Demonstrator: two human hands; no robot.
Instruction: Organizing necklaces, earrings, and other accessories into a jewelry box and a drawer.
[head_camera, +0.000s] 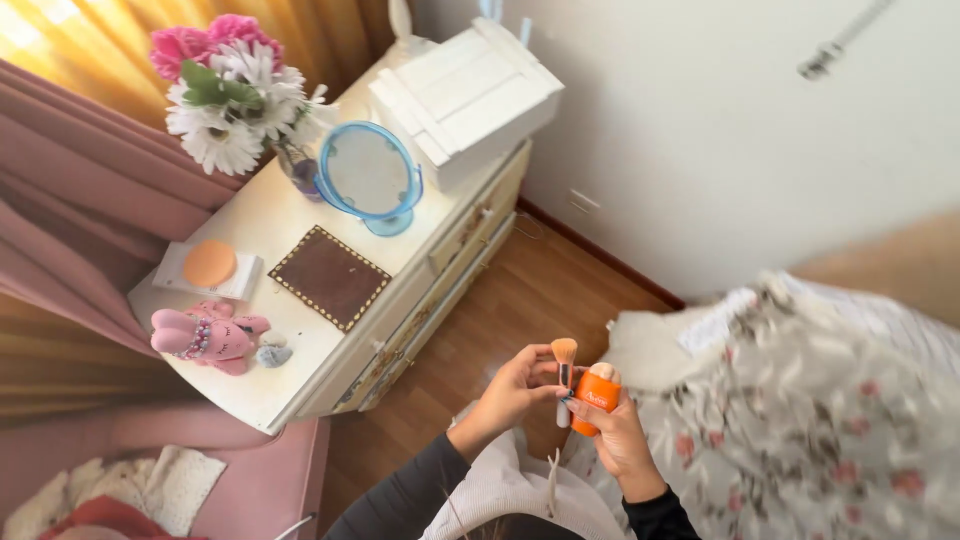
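Note:
My left hand (510, 392) pinches a small makeup brush (564, 362) with a peach-coloured tuft, holding it upright by its white handle. My right hand (618, 432) grips a small orange container (597, 392) with a pale top, right beside the brush. Both hands are close together above the wooden floor (500, 310), in front of my lap. Dark sleeves cover both forearms.
A white dresser (300, 330) stands to the left with a blue round mirror (368, 175), a vase of pink and white flowers (232, 90), a white box (470, 95), a brown mat (330, 277), an orange sponge (210, 263) and a pink plush toy (205, 335). A floral bedspread (800, 420) lies at right.

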